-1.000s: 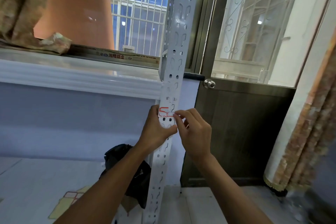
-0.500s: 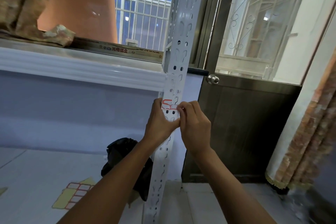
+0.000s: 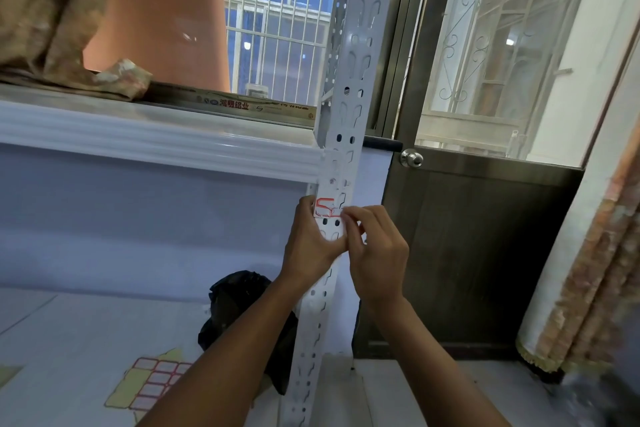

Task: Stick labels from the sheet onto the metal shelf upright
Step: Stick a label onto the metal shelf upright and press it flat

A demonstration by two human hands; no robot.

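A room in a home, by a doorway. A dark wooden door [image 3: 467, 253] with a round metal knob [image 3: 411, 158] stands beside a barred window [image 3: 277, 28], with patterned curtains [image 3: 595, 253] at the right and a tiled floor [image 3: 69, 340].

Beside the upright [image 3: 346, 114], the left hand [image 3: 311, 239] hid part of the label [image 3: 325, 206]; below, a forearm covered the label sheet's [image 3: 145, 388] right side.

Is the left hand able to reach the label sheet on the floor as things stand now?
Probably yes: the label sheet lies uncovered below the left hand, nothing between, though that hand must first leave the upright.
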